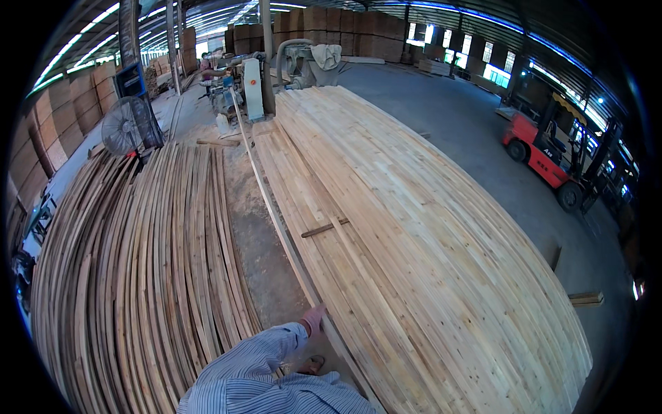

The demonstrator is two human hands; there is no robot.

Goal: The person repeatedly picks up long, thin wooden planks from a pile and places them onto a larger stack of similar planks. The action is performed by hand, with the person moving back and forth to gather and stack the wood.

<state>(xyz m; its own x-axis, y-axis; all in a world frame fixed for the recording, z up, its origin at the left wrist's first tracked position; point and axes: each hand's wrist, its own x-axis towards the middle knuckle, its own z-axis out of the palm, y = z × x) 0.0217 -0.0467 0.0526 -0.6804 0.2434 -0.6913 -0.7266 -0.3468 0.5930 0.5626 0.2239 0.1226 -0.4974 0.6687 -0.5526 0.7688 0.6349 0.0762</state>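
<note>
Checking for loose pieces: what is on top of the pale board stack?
On the pale board stack, a short dark stick lies crosswise; a narrow pale strip meets it near its right end. What lies directly under the stick is covered.

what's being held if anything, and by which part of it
The left hand seems to hold a long wood strip by its left edge, along its near part; how far the fingers wrap it cannot be told. The right hand is out of view.
</note>
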